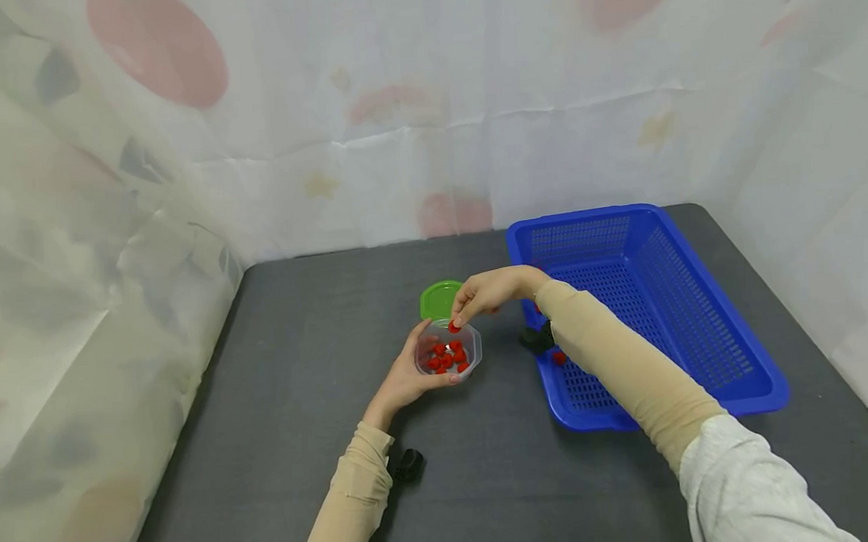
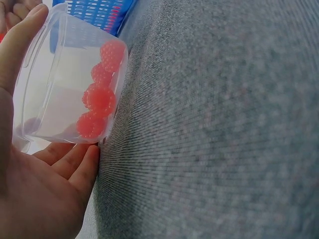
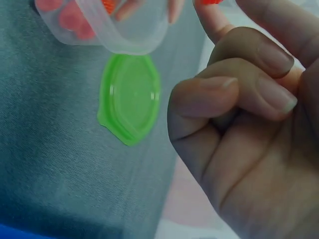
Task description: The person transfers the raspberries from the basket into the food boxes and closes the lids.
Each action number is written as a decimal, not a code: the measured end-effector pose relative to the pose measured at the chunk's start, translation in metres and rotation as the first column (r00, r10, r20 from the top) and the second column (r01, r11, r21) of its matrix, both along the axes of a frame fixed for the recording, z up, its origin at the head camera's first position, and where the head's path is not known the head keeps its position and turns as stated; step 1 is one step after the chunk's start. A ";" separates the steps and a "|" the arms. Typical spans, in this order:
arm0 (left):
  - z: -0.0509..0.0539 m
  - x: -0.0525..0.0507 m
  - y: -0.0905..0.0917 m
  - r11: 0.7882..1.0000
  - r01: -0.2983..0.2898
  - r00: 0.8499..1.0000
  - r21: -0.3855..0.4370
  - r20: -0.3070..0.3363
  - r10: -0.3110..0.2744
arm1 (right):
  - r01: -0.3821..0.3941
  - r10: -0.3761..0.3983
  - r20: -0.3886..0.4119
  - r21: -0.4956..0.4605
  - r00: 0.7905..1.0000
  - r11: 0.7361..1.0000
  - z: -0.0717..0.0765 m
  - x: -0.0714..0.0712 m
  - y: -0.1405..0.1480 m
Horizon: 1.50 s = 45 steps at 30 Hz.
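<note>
My left hand (image 1: pixel 404 380) grips a clear plastic tub (image 2: pixel 60 79) on the grey table, thumb on one side and fingers on the other. Several red raspberries (image 2: pixel 99 99) lie on the tub's bottom. Above the tub's far rim, my right hand (image 1: pixel 487 293) pinches one raspberry (image 1: pixel 454 327) between thumb and forefinger. In the right wrist view its other fingers (image 3: pixel 239 79) are curled in, and only the lower edge of that raspberry shows at the top. Just behind the tub lies a green lid (image 3: pixel 132 97), flat on the table.
A blue plastic basket (image 1: pixel 712 315) stands on the right, partly beneath my right forearm. A red piece (image 1: pixel 559 358) shows inside it near the left wall. Black wrist-worn devices (image 1: pixel 411 462) sit by both forearms. Printed sheets (image 1: pixel 401 183) hang behind the table (image 1: pixel 306 349) and at its sides.
</note>
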<state>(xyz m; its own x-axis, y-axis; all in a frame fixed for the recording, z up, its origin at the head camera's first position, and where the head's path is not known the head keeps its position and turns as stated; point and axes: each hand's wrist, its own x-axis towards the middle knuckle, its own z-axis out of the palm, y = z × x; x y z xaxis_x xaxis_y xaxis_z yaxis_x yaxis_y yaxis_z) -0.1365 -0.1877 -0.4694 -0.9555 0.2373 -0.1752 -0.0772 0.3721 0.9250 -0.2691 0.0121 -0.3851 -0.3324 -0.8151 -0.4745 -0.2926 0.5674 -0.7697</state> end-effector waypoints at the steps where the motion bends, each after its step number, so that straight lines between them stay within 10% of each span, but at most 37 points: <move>1: 0.000 0.000 0.000 1.000 0.002 1.000 0.001 0.001 -0.002 | -0.001 0.001 -0.004 0.008 1.000 1.000 -0.002 0.000 -0.002; 45: 0.001 -0.001 -0.001 1.000 0.016 1.000 0.009 0.010 -0.016 | -0.126 0.146 -0.127 0.157 0.981 0.980 -0.024 0.012 -0.027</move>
